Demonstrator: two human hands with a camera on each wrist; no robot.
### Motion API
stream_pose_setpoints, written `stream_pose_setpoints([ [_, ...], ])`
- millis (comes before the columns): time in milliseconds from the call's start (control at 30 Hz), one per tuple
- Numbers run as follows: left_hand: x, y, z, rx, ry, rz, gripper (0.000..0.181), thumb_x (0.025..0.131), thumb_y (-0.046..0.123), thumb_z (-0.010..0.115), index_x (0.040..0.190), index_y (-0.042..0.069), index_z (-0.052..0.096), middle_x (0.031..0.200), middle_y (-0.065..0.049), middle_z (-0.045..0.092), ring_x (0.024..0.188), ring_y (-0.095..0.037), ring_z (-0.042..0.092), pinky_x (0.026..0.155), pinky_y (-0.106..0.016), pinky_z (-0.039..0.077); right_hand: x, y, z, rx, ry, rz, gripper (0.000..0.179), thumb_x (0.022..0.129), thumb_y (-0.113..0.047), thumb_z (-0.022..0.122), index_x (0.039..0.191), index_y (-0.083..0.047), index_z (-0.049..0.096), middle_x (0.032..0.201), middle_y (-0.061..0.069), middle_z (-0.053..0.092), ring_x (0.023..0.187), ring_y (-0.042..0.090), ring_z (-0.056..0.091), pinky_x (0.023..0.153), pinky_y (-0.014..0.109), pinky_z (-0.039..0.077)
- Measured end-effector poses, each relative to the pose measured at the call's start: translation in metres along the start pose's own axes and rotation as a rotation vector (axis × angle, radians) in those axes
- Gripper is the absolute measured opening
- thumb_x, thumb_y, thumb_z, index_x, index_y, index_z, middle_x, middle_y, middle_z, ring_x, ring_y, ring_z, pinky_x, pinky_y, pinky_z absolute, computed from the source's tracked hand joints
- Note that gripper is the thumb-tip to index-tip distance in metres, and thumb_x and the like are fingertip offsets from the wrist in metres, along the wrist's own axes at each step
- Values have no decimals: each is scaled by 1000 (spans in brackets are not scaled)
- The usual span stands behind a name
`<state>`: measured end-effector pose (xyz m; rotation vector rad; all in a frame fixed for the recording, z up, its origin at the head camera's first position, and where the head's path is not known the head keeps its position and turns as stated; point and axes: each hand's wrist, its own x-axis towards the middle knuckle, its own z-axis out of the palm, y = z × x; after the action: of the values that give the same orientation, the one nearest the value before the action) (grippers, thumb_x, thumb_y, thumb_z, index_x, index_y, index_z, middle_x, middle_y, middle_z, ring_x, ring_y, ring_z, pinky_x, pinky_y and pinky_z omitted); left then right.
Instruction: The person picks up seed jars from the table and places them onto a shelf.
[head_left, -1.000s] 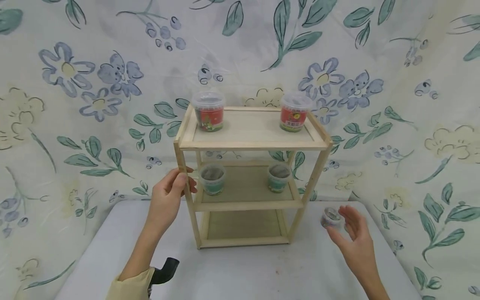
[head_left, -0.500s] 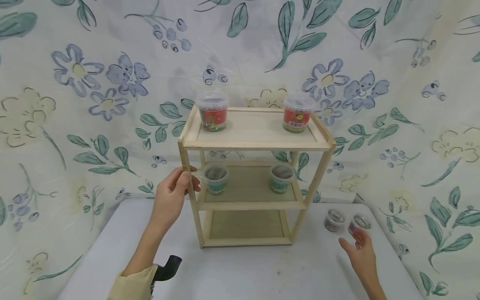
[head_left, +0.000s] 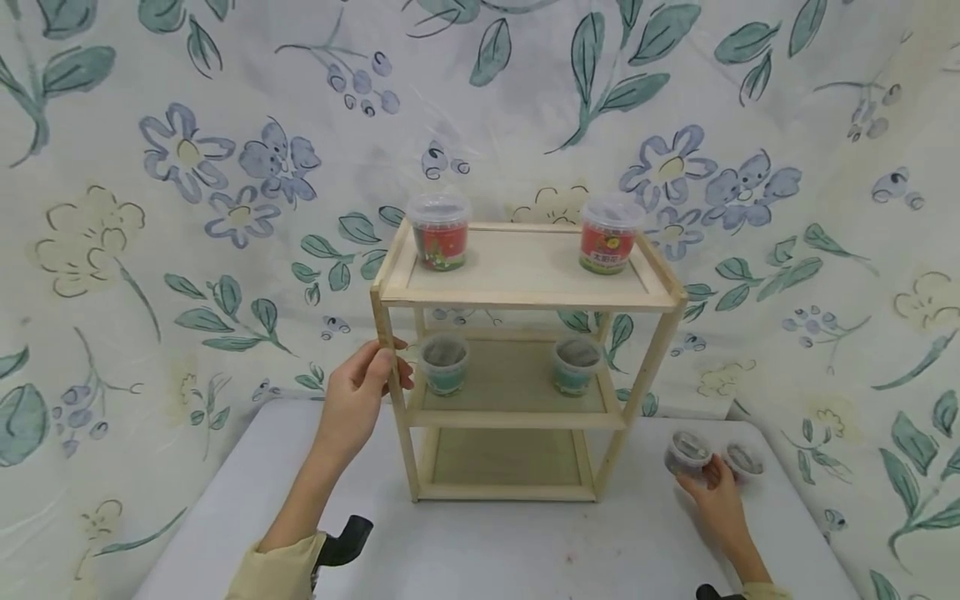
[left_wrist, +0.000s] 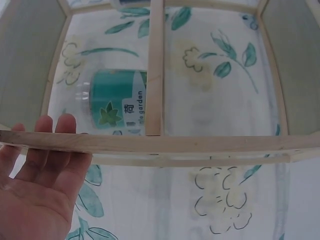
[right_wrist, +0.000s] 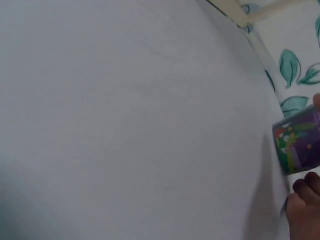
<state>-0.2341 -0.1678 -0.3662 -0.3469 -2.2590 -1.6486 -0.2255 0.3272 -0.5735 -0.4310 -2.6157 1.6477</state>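
My left hand (head_left: pixel 358 398) holds the front left post of a three-tier wooden shelf (head_left: pixel 517 421); in the left wrist view its fingers (left_wrist: pixel 65 125) reach behind the post. On the top tier stand two lidded clear cups with red labels, a left cup (head_left: pixel 441 242) and a right cup (head_left: pixel 606 246). Two green-labelled cups, one left (head_left: pixel 443 375) and one right (head_left: pixel 575 377), occupy the middle tier. At the table's right, my right hand (head_left: pixel 716 504) pinches a purple-labelled plastic cup (head_left: pixel 686 450) between thumb and fingers. A similar cup (head_left: pixel 744 457) sits just right of it.
The white table (head_left: pixel 480 550) ends in a right edge just beyond the two cups. A floral cloth (head_left: pixel 525 108) hangs behind the shelf. The bottom tier (head_left: pixel 506 458) shows a bare board.
My right hand has shifted from in front of the right-hand cup to the left-hand one and taken hold of it. The left hand stays on the post. The head view has shifted slightly.
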Motion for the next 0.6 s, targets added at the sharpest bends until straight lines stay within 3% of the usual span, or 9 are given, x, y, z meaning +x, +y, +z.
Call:
stream_pose_setpoints([
  [200, 0, -1, 3, -4, -4, -9, 33, 106, 32, 43, 119, 7, 61, 92, -15, 65, 86, -18, 66, 84, -24, 53, 16, 3, -5, -7, -23, -15, 102, 93, -27, 69, 152, 10, -5, 155, 38, 14, 146, 49, 17, 118, 54, 18],
  [600, 1, -2, 2, -8, 6, 21, 32, 107, 30, 42, 117, 6, 61, 90, -14, 65, 84, -18, 67, 83, -25, 54, 26, 9, 21, 93, 194, -60, 98, 85, -12, 74, 152, 9, 4, 150, 38, 22, 141, 51, 25, 116, 59, 19],
])
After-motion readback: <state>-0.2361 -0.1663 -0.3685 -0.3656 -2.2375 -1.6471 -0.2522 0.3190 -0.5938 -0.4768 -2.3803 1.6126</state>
